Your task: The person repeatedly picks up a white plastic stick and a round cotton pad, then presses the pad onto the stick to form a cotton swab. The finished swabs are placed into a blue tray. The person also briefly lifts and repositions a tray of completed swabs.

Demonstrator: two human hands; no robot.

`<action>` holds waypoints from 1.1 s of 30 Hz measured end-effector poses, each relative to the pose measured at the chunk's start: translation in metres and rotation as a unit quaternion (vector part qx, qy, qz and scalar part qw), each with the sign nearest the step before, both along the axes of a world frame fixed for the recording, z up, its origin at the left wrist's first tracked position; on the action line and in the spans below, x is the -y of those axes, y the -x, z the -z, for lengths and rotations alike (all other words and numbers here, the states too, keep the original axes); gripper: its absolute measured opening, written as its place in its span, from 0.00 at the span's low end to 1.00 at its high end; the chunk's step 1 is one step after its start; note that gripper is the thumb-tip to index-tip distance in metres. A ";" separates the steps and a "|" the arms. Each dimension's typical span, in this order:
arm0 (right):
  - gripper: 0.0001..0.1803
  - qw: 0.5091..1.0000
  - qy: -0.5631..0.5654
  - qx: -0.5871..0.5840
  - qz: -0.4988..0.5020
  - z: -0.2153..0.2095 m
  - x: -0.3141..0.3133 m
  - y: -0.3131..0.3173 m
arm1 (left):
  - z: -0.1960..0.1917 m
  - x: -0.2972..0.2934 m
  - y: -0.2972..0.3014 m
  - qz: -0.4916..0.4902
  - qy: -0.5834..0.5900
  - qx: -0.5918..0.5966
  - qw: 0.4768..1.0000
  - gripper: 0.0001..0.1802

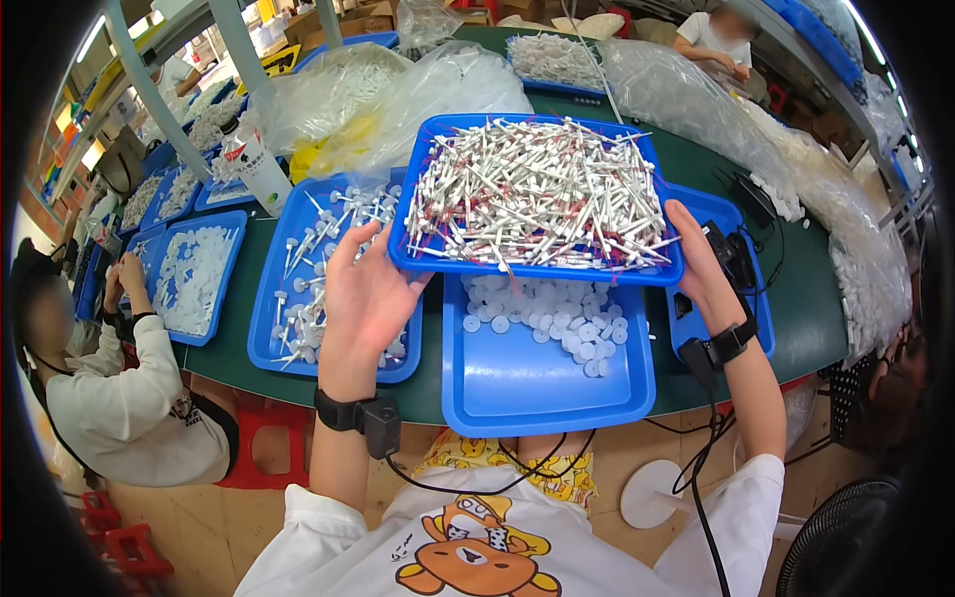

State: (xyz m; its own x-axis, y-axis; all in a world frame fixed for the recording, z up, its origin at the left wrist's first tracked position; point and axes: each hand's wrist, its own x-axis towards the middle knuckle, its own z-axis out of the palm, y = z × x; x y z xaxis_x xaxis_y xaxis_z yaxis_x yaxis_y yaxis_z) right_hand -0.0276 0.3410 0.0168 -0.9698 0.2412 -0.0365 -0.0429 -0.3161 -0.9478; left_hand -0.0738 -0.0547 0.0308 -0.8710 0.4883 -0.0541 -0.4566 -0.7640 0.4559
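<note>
Left hand (370,298) and right hand (699,257) clasp a blue rectangular plastic tray (637,276) of slender white sticks (542,189); likely positioning; the next move needs level support.

In front of the raised tray (557,272), the disc tray (547,393) offers bare room; left of the raised tray a stem tray (267,308) obstructs, right, a device tray (711,206).

Has tan floor tiles (224,522) below the green worktable (801,284), red plastic stool (274,416) beside it, lit fluorescent tubes (864,31) above it.
</note>
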 end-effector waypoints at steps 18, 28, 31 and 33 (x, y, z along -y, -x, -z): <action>0.15 0.996 0.057 0.060 -0.033 0.025 -0.012 0.015 | 0.035 -0.023 0.018 -0.002 0.047 0.015 0.999 0.18; 0.21 0.993 0.100 0.045 -0.033 0.008 -0.015 0.008 | 0.035 -0.028 0.020 -0.085 0.076 -0.020 0.993 0.20; 0.22 0.986 0.144 -0.005 -0.081 0.004 -0.019 0.001 | 0.023 -0.027 0.017 -0.093 0.084 -0.022 0.992 0.22; 0.22 0.983 0.167 -0.005 -0.074 -0.005 -0.017 -0.007 | 0.014 -0.026 0.014 -0.096 0.081 -0.032 0.992 0.23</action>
